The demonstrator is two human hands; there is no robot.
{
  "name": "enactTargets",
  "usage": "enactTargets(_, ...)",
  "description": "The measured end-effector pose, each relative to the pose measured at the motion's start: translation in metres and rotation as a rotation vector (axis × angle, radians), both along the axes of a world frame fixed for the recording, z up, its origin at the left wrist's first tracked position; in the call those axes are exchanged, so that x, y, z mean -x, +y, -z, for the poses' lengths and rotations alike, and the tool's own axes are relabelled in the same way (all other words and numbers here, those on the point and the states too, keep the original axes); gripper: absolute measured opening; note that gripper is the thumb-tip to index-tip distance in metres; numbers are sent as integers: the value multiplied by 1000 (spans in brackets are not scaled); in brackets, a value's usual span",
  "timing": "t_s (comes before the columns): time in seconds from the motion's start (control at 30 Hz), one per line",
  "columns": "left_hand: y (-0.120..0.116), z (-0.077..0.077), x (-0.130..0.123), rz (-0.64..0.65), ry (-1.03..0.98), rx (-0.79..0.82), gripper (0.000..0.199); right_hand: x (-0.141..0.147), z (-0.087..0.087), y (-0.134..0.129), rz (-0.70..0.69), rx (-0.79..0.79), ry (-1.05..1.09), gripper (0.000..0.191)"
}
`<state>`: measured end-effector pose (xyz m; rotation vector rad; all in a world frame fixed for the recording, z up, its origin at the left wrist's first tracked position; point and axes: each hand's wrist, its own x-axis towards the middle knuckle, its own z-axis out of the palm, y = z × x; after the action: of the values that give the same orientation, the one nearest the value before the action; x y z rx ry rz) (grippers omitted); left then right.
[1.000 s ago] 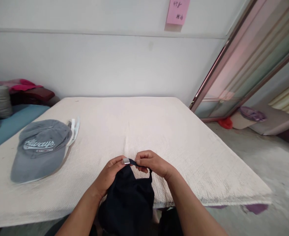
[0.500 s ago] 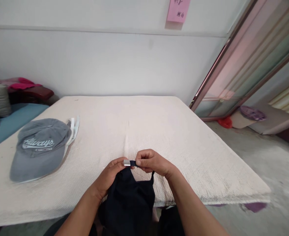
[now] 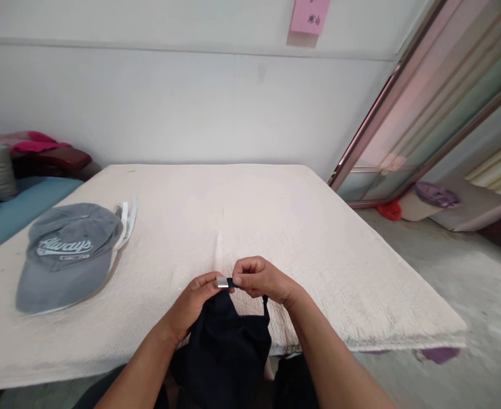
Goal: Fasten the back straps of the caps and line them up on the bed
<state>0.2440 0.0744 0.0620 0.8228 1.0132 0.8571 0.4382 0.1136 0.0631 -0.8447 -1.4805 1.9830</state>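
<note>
- While the person works at the near edge, the table (image 3: 276, 227) with its cream textured cover carries most of the scene; the cover hangs past the front edge, so a pull of the forearms toward the body could drag it and shift what lies on it.
- At the left side of the table lies a grey baseball cap (image 3: 65, 255) with white lettering, with a white strap (image 3: 126, 221) showing just behind it. It is well apart from the hands, so it is at risk only if the cover moves.
- Between the forearms hangs a dark navy cap (image 3: 229, 341), its body drooping over the table edge toward the lap. Because only the back strap is held, the weight of the cloth could pull the strap out of the fingers.
- The left hand (image 3: 193, 304) is closed, pinching the strap at the buckle; the right hand (image 3: 261, 281) is also closed, pinching the free end of the strap beside it.
- A small silver buckle (image 3: 222, 282) sits between the two thumbs. It looks smooth, so it could slide along the strap or slip loose if the two hands pull unevenly.
</note>
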Motion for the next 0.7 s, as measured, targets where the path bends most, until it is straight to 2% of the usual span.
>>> enactTargets(0.13,0,2,1,13,-31,3,17,0,2,1,-40,18,-9,20)
enactTargets(0.3,-1,6,1,-51,-2,47,23,-1,2,2,-59,50,33,22)
enactTargets(0.43,-2,8,1,30,2,37,23,-1,1,1,-52,61,85,21)
enactTargets(0.6,-3,9,2,-25,-51,58,19,-1,4,1,-131,76,64,17)
enactTargets(0.7,-3,5,3,-32,-105,71,20,-3,5,3,-43,74,70,16)
